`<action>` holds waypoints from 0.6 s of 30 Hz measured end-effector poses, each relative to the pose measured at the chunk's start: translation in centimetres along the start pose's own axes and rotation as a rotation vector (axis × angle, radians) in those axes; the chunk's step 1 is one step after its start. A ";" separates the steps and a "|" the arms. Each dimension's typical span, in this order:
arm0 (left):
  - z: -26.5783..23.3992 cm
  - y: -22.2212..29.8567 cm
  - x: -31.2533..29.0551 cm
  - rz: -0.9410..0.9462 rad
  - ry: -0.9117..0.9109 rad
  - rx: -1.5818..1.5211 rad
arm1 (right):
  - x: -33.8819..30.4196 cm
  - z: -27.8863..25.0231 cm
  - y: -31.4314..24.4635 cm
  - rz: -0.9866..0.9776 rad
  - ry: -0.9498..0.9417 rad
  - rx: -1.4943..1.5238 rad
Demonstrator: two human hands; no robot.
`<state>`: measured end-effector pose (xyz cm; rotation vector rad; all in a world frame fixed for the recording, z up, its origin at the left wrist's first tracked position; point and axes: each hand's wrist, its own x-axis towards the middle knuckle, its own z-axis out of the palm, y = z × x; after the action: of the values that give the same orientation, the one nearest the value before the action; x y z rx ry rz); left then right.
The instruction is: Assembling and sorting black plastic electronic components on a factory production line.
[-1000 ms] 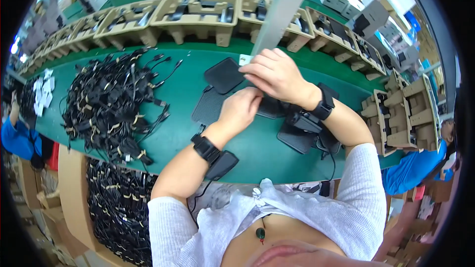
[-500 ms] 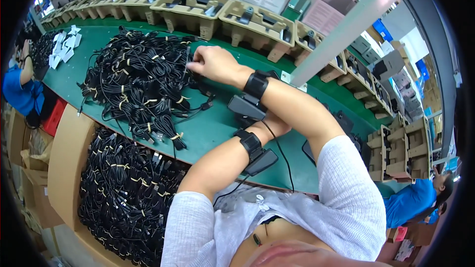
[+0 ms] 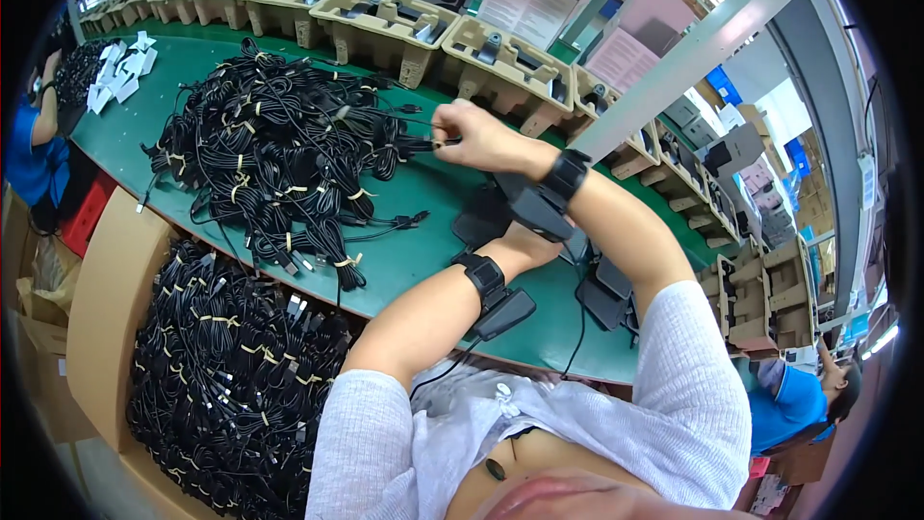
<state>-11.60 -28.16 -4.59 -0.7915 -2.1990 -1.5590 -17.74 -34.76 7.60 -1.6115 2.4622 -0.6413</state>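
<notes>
I had the right hand (image 3: 472,135) closed in a fist around the end of a thin black cable (image 3: 409,143), which ran roughly level from the fist leftward into the big heap of bundled black cables tied with pale twist ties (image 3: 269,164) on the green worktop (image 3: 404,260). The cable's long axis lay across the view, its far end lost in the heap, so I could not tell where it stopped. It looked slim, matte and taut near my fist. My left hand (image 3: 525,236) was mostly hidden under the right forearm, beside a flat black pad (image 3: 481,221), and I could not tell its grip. A cardboard box full of more black cables (image 3: 231,376) stood below the worktop edge, and tan moulded pulp trays (image 3: 385,29) lined the far side.
</notes>
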 end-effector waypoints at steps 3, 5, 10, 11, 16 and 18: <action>-2.0 2.8 0.0 0.075 -0.079 0.380 | -4.0 -3.9 -2.7 0.216 -0.020 0.074; -2.2 2.6 0.1 0.054 -0.052 0.317 | -5.8 -5.5 -4.8 0.425 -0.063 0.194; -2.8 3.9 0.5 -0.147 -0.041 -0.166 | -9.7 -8.0 -5.2 0.379 -0.013 0.232; -3.2 4.9 1.3 -0.278 -0.158 -0.471 | -10.6 -8.6 -5.5 0.391 0.004 0.222; -6.6 8.3 1.7 -0.262 -0.003 -1.102 | -14.3 -10.2 -4.4 0.368 0.336 0.509; -6.7 7.8 2.0 -0.265 0.054 -1.091 | -15.9 -10.5 -4.1 0.373 0.391 0.475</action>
<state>-8.75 -31.96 4.76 -0.6808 -1.3039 -2.8949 -11.07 -19.00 16.81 -0.8895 2.4836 -1.4422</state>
